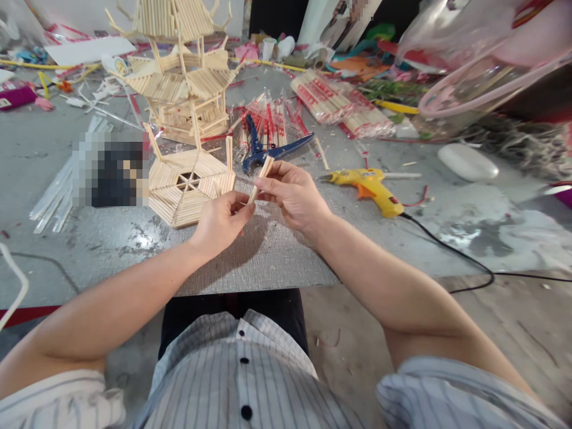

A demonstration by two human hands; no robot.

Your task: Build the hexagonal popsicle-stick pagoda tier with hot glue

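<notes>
Between my hands is a short bundle of wooden sticks (261, 180), tilted up and to the right. My left hand (222, 221) pinches its lower end, and my right hand (291, 192) grips it higher up with thumb and fingers. Just beyond my left hand lies a hexagonal wooden stick base (174, 205) with a spoked opening in its middle and several upright posts. A blue cutter (268, 152) rests on the table behind my right hand. To the right, a yellow glue gun (373, 186) lies on its side with a glue stick in its back.
A tiered stick pagoda (179, 83) stands behind the base. Packs of wrapped chopsticks (319, 98) lie at the back, clear glue sticks (58, 190) at left. A white computer mouse (467, 162) sits at right. The glue gun's black cord (451, 235) runs over the table's front edge.
</notes>
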